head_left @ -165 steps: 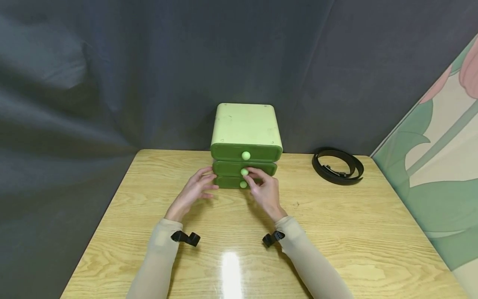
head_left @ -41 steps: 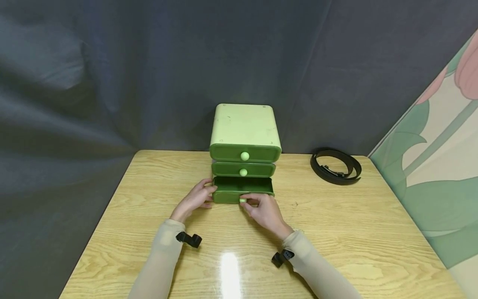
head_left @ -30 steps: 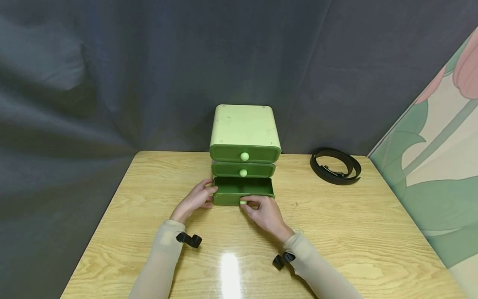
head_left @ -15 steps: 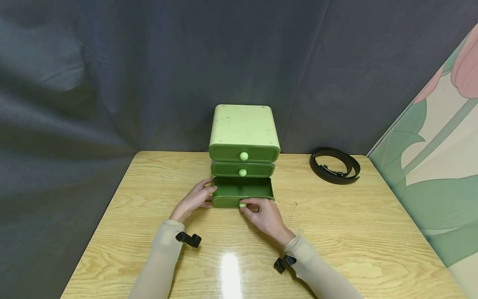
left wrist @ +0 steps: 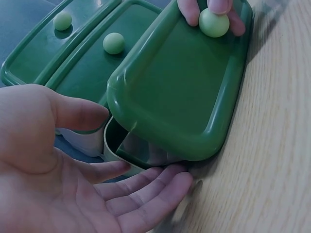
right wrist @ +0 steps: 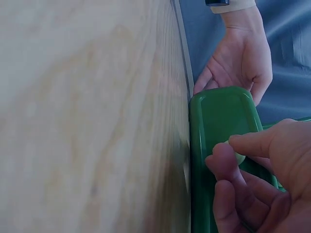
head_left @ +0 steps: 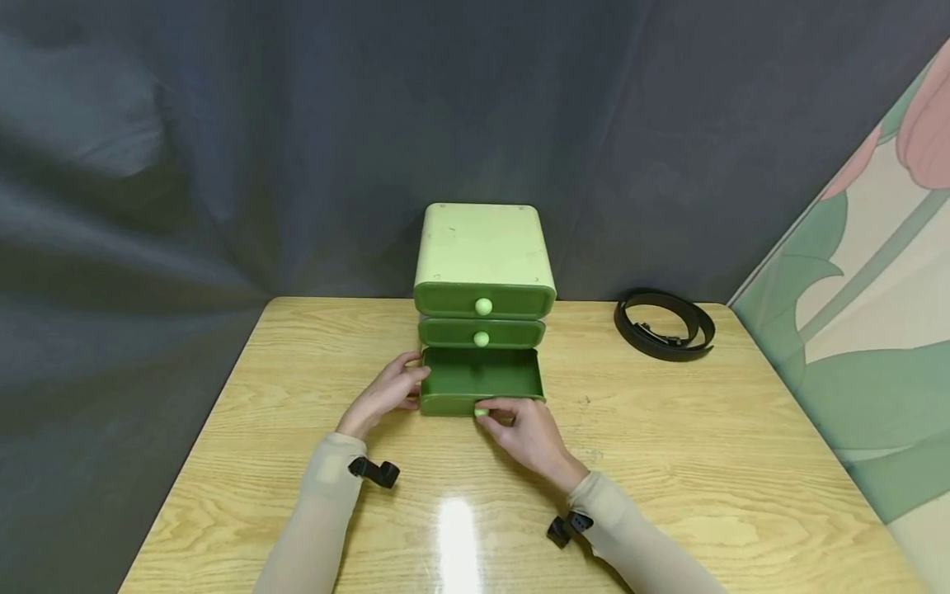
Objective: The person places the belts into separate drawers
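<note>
A small cabinet (head_left: 486, 243) with a pale green shell and dark green drawers stands at the back of the table. Its bottom drawer (head_left: 482, 371) is pulled well out, and nothing shows inside. My right hand (head_left: 533, 433) pinches that drawer's round light-green knob (left wrist: 214, 23) between thumb and fingers. At the cabinet's left side is my left hand (head_left: 382, 396), its fingers extended along the drawer; whether they touch it I cannot tell. The middle drawer (head_left: 512, 333) juts out slightly below the top drawer (head_left: 453, 300); both look closed or nearly so.
A coiled black belt (head_left: 664, 351) lies at the back right of the wooden table (head_left: 668, 462). Behind the table hangs a dark curtain (head_left: 356, 148). A wall panel with a flower pattern (head_left: 876, 330) slopes along the right side.
Earlier my right hand was at the middle drawer's knob with every drawer in. Since then it has taken the bottom knob and drawn that drawer toward me, a little further over the last second.
</note>
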